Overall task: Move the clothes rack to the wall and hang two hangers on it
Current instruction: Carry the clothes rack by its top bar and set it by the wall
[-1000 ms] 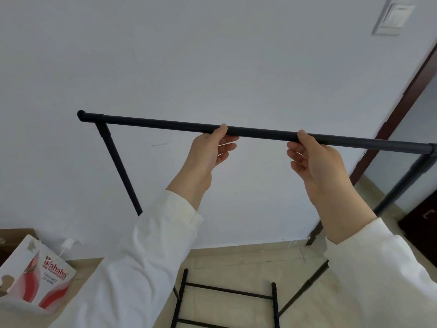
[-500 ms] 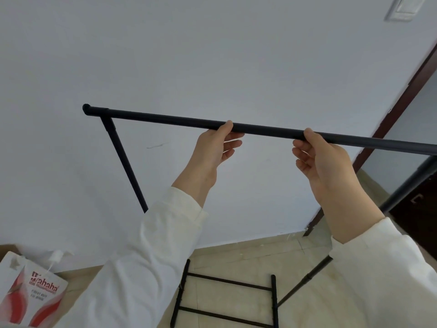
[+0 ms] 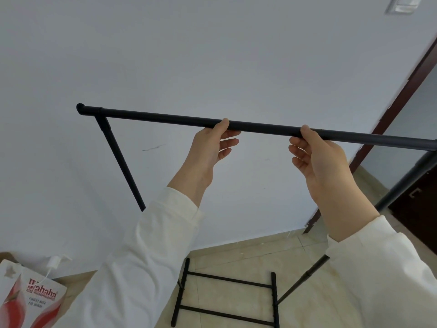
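Observation:
A black metal clothes rack stands in front of the white wall (image 3: 212, 55). Its top bar (image 3: 165, 119) runs across the view, tilted slightly down to the right. My left hand (image 3: 210, 145) grips the bar near its middle with the thumb on top. My right hand (image 3: 316, 157) grips the bar a little further right. The rack's left upright (image 3: 120, 162) slants down behind my left sleeve. Its right upright (image 3: 406, 183) drops at the far right edge. The base rails (image 3: 227, 297) lie on the tiled floor close to the wall. No hangers are in view.
A white and red carton (image 3: 28, 301) sits on the floor at lower left, with a white plug and cable (image 3: 53, 262) by the wall. A dark brown door frame (image 3: 390, 114) and doorway are on the right. A light switch (image 3: 404, 3) is at top right.
The bar and both hands have shifted slightly lower and left in view. Both hands keep the same hold on the bar; the carton shows a little more at lower left.

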`<control>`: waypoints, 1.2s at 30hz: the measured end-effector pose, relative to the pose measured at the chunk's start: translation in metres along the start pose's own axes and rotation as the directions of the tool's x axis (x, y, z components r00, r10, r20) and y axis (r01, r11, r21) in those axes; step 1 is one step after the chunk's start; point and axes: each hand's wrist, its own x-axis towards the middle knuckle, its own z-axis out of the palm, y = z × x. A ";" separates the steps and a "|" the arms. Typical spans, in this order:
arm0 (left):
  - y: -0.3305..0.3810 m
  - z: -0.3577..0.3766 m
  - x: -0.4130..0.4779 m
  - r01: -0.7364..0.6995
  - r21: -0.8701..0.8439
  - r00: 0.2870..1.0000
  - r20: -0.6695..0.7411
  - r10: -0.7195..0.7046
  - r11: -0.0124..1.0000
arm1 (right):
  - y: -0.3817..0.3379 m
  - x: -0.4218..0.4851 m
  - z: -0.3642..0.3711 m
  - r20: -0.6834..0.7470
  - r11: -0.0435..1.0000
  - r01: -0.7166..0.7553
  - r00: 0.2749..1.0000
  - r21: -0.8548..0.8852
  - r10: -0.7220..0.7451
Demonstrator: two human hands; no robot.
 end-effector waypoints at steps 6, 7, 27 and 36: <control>0.001 0.001 -0.002 -0.010 0.062 1.000 0.001 0.010 0.998 | 0.002 0.001 -0.004 0.018 1.000 0.013 1.000 -0.013 -0.013; 0.002 0.001 -0.003 -0.011 0.077 1.000 -0.001 0.011 0.997 | 0.002 0.000 -0.005 0.024 1.000 0.012 1.000 -0.016 -0.012; 0.017 0.072 -0.056 -0.475 0.610 0.875 0.252 0.413 0.634 | 0.027 -0.010 -0.149 0.097 0.916 0.043 0.995 -0.400 -0.005; 0.006 0.189 -0.054 -0.698 0.715 0.664 0.628 0.406 0.037 | 0.039 0.020 -0.241 -0.051 0.844 0.127 0.983 -0.521 -0.179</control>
